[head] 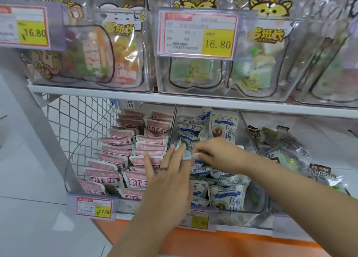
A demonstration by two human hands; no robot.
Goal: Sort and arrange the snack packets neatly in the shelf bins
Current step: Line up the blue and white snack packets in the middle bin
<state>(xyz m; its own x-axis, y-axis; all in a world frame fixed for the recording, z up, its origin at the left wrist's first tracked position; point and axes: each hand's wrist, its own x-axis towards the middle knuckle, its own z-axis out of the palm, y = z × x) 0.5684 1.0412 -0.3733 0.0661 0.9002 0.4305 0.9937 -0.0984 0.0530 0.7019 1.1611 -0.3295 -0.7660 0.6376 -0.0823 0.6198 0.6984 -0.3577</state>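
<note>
1. Your right hand [215,152] is pinching a small packet [188,155] by its edge, low over the middle bin [258,200] on the lower shelf. Blur hides exactly which fingers close on it.
2. Your left hand [170,171] is flat, with its fingers straight and spread. It lies above the divide between the pink packets [116,152] and the blue-and-white packets [226,194]. I cannot tell whether it presses on them.
3. Expect these pouches to be light, soft and crinkly. Their film looks slick and will probably slide against neighbouring packets.
4. Take hold at the flat sealed seam along the top or side, not at the puffed middle. A seam pinch should hold without crushing the contents.
5. The blue-and-white packets lie jumbled at mixed angles, and any stood on end will probably tip easily. Brace the row with your flat hand while the other slots a packet in.
6. The dark packets [286,140] in the right-hand bin lie loose, so keep them separate.
</note>
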